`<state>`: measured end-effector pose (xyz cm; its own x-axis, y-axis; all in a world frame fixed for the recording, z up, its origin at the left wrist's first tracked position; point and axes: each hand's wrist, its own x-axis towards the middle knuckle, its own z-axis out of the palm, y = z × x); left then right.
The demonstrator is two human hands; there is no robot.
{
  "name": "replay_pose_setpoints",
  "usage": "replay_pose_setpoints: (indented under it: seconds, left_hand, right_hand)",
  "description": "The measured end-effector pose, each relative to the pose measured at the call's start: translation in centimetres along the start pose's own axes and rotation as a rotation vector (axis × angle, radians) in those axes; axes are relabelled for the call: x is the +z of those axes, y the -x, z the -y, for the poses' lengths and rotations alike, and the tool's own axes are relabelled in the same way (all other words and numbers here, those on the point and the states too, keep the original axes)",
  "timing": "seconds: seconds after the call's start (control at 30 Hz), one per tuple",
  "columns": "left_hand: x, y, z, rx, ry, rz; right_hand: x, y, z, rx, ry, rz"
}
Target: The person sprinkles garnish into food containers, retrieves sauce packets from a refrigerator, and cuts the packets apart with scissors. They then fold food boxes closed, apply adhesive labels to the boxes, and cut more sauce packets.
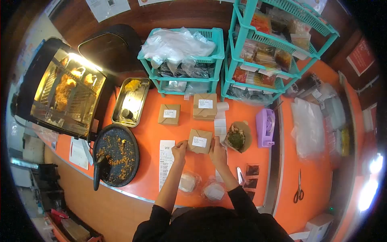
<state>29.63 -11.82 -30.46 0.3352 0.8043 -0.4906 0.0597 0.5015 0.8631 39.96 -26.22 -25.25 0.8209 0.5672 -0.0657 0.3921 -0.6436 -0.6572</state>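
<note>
A closed brown cardboard food box (pixel 195 150) with a white printed label stands on the orange table in front of me. My left hand (pixel 179 151) grips its left edge with curled fingers. On the opposite edge, my right hand (pixel 218 151) pinches the cardboard. Right of that hand sits an open food box (pixel 236 137) holding green and brownish food. Behind are another labelled box (pixel 169 120) and a pair of stacked boxes (pixel 204 112). A long printed receipt (pixel 165 161) lies left of my left hand. Two clear plastic-wrapped packs (pixel 187 182) lie near my forearms.
A black stone mortar (pixel 136 155) with crumbs and a pestle (pixel 98 171) stands left, near a metal tray (pixel 139 101) and a lit display warmer (pixel 40 105). Teal racks (pixel 220 60) rise behind. Rightward are a purple tape dispenser (pixel 265 128), sauce sachets (pixel 252 170) and scissors (pixel 298 192).
</note>
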Motion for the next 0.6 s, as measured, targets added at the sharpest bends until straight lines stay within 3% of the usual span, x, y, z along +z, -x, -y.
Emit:
replay_pose_setpoints:
  seconds: [0.1, 0.17, 0.3, 0.43, 0.5, 0.53, 0.6]
  left_hand:
    - [0.2, 0.3, -0.1, -0.002, -0.055, -0.052]
    - [-0.1, 0.1, -0.1, -0.014, -0.071, -0.024]
    - [-0.1, -0.2, 0.6, 0.032, -0.070, -0.029]
    - [1.4, 1.6, 0.0, 0.142, -0.169, -0.070]
    - [2.8, 3.8, -1.0, 0.598, -0.290, -0.306]
    - [2.9, 4.4, -1.5, 0.602, -0.292, -0.298]
    - [2.7, 5.5, -2.0, 0.703, -0.433, 0.040]
  right_hand:
    - [-0.4, 0.8, 1.0, 0.077, 0.035, -0.047]
    - [-0.3, 2.0, 1.2, -0.155, 0.024, -0.366]
    - [0.5, 4.5, 0.3, -0.073, -0.216, -0.197]
    - [1.3, 5.1, 0.6, -0.166, -0.317, -0.266]
    - [1.6, 5.1, 0.8, -0.113, -0.376, -0.236]
    - [1.6, 5.0, 0.8, -0.063, -0.434, -0.200]
    - [2.0, 4.5, 0.4, -0.042, -0.502, -0.181]
